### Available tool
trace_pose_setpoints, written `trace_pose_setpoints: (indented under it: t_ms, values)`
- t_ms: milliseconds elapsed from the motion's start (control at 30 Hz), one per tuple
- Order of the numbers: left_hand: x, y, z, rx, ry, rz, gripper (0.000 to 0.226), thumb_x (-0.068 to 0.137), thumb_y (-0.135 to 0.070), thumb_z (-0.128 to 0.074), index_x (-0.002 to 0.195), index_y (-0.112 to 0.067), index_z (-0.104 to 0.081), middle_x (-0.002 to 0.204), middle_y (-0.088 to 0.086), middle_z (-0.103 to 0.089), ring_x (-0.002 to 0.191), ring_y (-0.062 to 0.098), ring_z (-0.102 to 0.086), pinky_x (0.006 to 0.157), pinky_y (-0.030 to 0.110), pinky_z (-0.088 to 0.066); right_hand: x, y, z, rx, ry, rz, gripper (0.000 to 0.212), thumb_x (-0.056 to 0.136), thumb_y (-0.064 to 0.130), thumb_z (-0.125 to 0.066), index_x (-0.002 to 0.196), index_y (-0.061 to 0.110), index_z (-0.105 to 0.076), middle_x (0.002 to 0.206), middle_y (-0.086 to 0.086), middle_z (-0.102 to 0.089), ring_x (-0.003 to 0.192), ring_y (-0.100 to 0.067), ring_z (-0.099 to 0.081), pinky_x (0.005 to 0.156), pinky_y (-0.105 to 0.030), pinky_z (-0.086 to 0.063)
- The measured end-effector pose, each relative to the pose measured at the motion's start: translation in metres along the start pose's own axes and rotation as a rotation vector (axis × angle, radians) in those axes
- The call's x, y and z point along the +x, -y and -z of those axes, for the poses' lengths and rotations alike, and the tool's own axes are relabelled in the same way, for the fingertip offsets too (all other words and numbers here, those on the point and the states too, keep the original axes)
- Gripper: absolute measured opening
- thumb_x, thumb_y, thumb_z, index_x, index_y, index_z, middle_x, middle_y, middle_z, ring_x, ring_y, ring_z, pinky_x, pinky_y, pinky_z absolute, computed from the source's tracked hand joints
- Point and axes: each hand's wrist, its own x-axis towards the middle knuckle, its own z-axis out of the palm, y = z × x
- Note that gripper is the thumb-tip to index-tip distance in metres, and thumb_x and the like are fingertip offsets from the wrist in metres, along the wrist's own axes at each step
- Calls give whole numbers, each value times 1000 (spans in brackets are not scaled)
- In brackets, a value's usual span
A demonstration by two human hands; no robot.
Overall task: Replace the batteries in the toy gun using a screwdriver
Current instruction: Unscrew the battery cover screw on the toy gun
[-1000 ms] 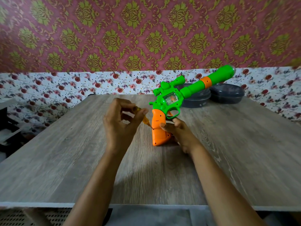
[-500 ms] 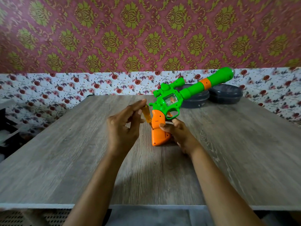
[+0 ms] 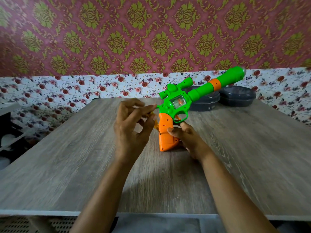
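A green toy gun (image 3: 178,102) with an orange grip (image 3: 165,132) stands on its grip's butt near the middle of the wooden table (image 3: 67,165), barrel pointing up and to the right. My right hand (image 3: 186,138) grips the orange grip from the right side. My left hand (image 3: 131,126) pinches a small amber-handled screwdriver (image 3: 156,125) between thumb and fingers. The screwdriver's tip meets the left edge of the orange grip; most of its handle is hidden by my fingers.
Two dark round lidded containers (image 3: 207,102) (image 3: 237,96) sit at the table's back right, behind the gun's barrel. A flowered wall runs along the far edge. Dark shelving (image 3: 8,132) stands off the table's left side.
My left fingers have shifted around the screwdriver handle, turning it against the grip. The gun and my right hand have stayed almost in place.
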Motion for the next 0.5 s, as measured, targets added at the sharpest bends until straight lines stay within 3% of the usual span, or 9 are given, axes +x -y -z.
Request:
trace_pose_setpoints:
  t_ms: [67,167,233,367,500]
  values:
    - [0,0,0,-37,1,24,20,84,-8,-65,104,-12,-65,105,4,-58,88,-6,-58,64,23,-55,1,-2,0,2,-4,-10,51,69,27,-61,118,18,-52,106,-3,-67,100,-20,-63,91,-41,-50]
    - [-1,-1,-1,-38,-3,36,28,83,-16,-67,111,-18,-62,97,-4,-63,87,-4,-62,71,19,-55,1,-2,0,-6,-17,-5,55,68,26,-61,121,14,-51,112,-8,-65,105,-23,-61,94,-44,-49]
    - [-1,0,-1,-17,-3,36,24,80,-23,-71,103,-19,-65,88,0,-61,78,1,-60,67,18,-52,1,-2,0,-2,-8,2,53,69,26,-61,120,16,-52,109,-6,-66,103,-22,-62,93,-44,-49]
    - [-2,2,-2,30,-4,32,16,75,-24,-75,81,-10,-70,79,6,-54,72,-6,-49,55,15,-42,1,-4,1,1,-2,-3,48,70,28,-62,116,19,-53,103,1,-68,97,-17,-64,90,-40,-51]
    - [-1,0,-3,13,40,-27,28,84,-30,-66,101,-9,-69,91,0,-54,72,2,-54,56,22,-47,0,-2,1,3,-13,-8,48,69,28,-62,116,19,-53,103,0,-68,98,-18,-64,87,-39,-52]
